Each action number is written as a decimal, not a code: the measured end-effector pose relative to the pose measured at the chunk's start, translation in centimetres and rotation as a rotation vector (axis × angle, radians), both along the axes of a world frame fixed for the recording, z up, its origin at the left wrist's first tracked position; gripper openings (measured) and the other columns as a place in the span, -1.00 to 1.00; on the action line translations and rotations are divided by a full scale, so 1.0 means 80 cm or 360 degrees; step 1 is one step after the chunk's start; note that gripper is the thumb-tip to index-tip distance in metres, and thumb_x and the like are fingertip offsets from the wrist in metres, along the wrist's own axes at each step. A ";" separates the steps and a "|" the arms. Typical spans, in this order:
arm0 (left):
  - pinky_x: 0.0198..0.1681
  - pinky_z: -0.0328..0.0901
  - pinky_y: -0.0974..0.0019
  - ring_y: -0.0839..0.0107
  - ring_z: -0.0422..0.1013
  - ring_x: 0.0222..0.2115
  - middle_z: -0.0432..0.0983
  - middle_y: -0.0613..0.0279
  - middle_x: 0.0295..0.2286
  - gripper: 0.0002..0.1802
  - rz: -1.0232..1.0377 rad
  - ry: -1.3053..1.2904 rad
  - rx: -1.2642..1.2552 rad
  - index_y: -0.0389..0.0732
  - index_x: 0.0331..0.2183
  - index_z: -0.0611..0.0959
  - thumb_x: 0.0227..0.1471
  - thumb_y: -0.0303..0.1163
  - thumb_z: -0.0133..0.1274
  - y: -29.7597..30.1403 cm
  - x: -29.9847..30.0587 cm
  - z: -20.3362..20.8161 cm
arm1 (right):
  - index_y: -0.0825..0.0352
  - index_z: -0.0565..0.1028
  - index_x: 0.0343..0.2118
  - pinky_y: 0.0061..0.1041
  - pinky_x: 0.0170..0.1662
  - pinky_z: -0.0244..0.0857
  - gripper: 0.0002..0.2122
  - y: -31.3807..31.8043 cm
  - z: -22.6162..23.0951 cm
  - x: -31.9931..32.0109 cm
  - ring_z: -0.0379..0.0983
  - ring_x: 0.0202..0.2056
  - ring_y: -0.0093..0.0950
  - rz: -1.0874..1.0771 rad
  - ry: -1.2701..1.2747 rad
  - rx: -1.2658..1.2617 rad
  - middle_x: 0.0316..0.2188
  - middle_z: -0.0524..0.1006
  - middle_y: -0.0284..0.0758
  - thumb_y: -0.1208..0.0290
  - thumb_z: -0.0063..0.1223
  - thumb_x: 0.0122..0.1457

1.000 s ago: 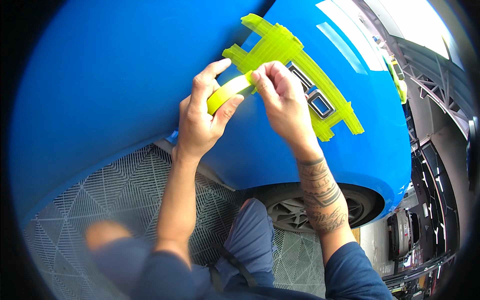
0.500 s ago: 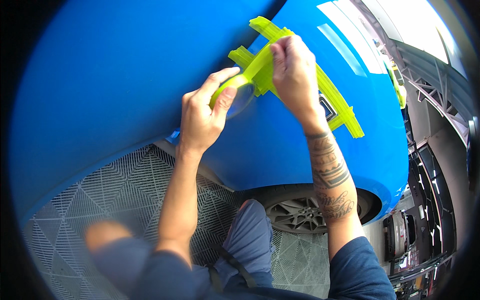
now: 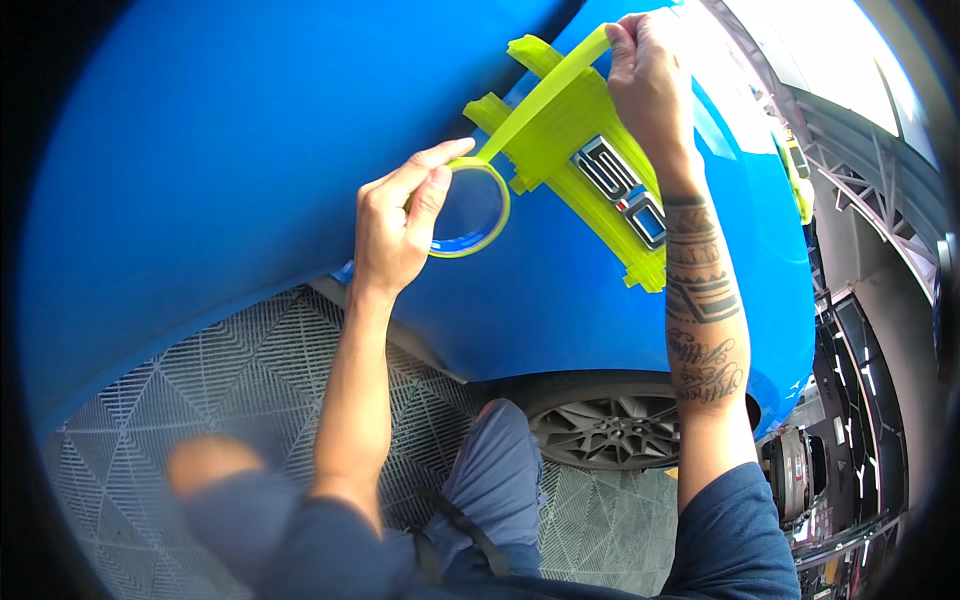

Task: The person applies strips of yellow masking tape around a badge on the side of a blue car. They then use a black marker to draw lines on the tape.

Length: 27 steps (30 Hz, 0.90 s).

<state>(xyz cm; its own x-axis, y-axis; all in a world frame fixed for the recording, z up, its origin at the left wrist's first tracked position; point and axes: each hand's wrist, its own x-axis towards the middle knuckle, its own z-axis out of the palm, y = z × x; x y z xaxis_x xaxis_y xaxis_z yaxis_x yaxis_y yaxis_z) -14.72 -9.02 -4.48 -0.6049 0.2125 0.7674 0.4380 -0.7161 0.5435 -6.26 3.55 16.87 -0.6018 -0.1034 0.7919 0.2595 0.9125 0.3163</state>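
One tape roll (image 3: 506,212) partly hides blue bodywork (image 3: 590,320), a forearm (image 3: 708,330) the wheel (image 3: 610,430).

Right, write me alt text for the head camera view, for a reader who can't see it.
A person's left hand holds a tape roll while the right hand pinches a yellow-green strip stretched from it, before a blue car. Similar tape borders a chrome emblem on the car; a wheel and patterned floor show below.
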 end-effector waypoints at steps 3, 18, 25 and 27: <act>-0.58 0.20 0.41 0.52 0.27 -0.66 0.48 0.25 -0.61 -0.71 0.0326 0.0149 -0.0196 -0.23 -0.11 0.64 0.12 -0.46 -0.02 0.000 -0.001 0.004 | 0.39 0.47 -0.30 -0.36 -0.35 0.34 -0.83 0.000 -0.011 -0.003 0.48 -0.47 -0.27 -0.0060 -0.0072 0.0110 -0.49 0.53 -0.13 0.36 0.00 0.24; -0.55 0.23 0.22 0.26 0.35 -0.66 0.44 0.10 -0.61 -0.66 0.0463 0.0286 -0.0783 -0.02 -0.13 0.67 0.03 -0.43 -0.01 -0.005 0.000 0.015 | 0.35 0.48 -0.44 -0.33 -0.23 0.24 -0.87 0.016 -0.028 -0.006 0.40 -0.36 -0.27 -0.0059 -0.0119 0.0627 -0.46 0.46 -0.26 0.42 0.16 0.08; -0.49 0.31 0.16 0.17 0.43 -0.59 0.48 0.07 -0.58 -0.65 0.0524 0.0320 -0.0955 0.03 -0.10 0.65 0.06 -0.36 -0.04 0.000 0.003 0.018 | 0.21 0.08 0.22 0.10 0.09 -0.04 -0.07 0.000 -0.018 -0.003 0.10 0.11 -0.08 -0.0141 0.0094 0.0214 0.08 0.16 -0.07 0.30 0.45 -0.25; -0.48 0.32 0.15 0.16 0.44 -0.58 0.48 0.07 -0.58 -0.65 0.0533 0.0322 -0.1008 0.04 -0.09 0.65 0.06 -0.36 -0.04 0.000 0.006 0.020 | 0.23 0.11 0.19 0.03 0.06 0.01 -0.09 -0.021 -0.040 0.002 0.16 0.04 -0.13 -0.0351 0.0131 0.0319 0.01 0.20 -0.11 0.34 0.45 -0.26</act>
